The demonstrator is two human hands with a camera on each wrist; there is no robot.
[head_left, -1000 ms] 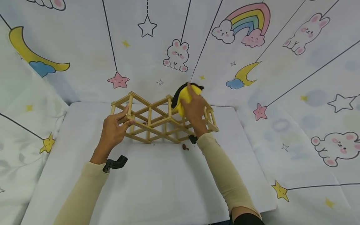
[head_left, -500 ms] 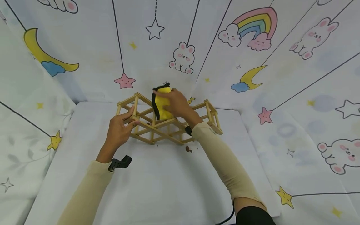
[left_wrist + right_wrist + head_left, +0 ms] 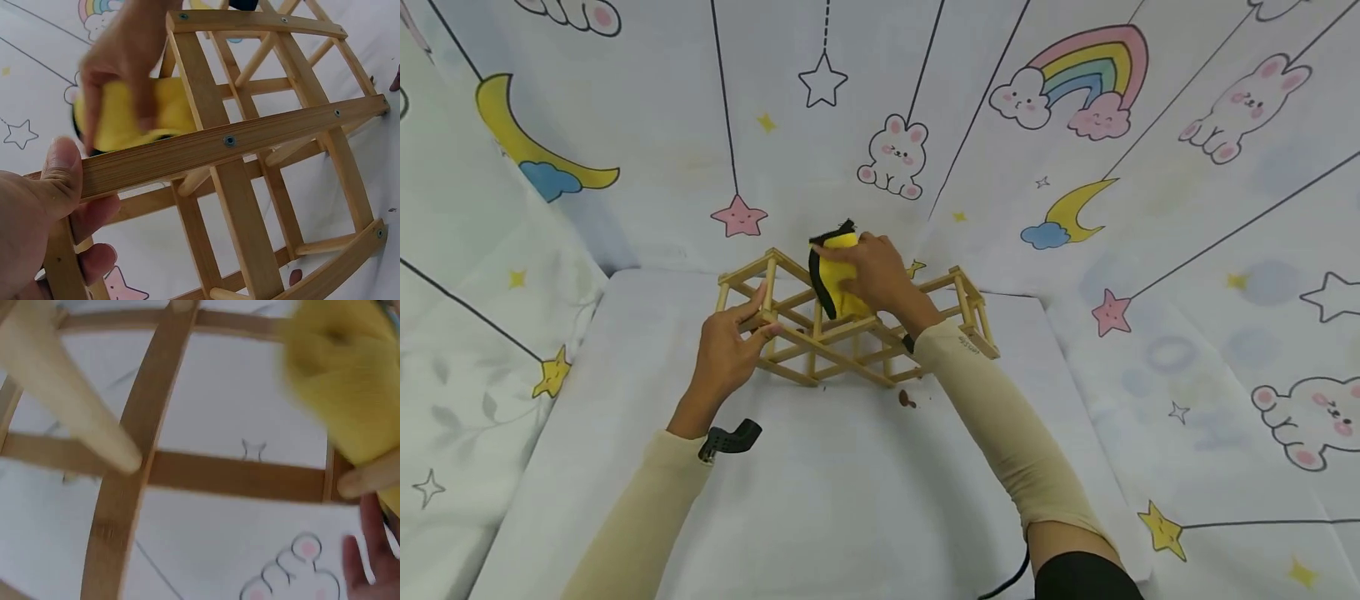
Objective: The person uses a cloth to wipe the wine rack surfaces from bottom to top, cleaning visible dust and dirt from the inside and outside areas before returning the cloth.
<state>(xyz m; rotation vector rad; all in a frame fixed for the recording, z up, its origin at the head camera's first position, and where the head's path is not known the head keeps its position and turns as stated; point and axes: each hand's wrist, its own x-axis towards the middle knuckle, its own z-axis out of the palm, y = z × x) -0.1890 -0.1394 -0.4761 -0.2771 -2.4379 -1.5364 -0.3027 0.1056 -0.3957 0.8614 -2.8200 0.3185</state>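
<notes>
A wooden lattice rack (image 3: 831, 357), made of crossed slats and round rods joined with metal rivets, stands on the white tabletop. My left hand (image 3: 726, 346) grips its left end, with the thumb (image 3: 62, 169) over a slat and fingers curled beneath. In my right hand (image 3: 880, 271) is a yellow cloth (image 3: 833, 279) with a black edge, held against the rack's upper slats left of the middle. The left wrist view shows the cloth (image 3: 169, 103) bunched behind a slat, the right hand blurred above it. Up close in the right wrist view, the cloth (image 3: 350, 381) is blurred too.
Small brown bits (image 3: 906, 399) lie on the white tabletop (image 3: 850, 500) in front of the rack. Behind rises a white backdrop (image 3: 790, 167) printed with stars, rabbits and moons. A black cable (image 3: 1009, 579) runs at the front edge by the right arm.
The right hand has carried the cloth leftward along the rack, from right of its middle to left of it, mostly in the first half second. The left hand keeps its grip.
</notes>
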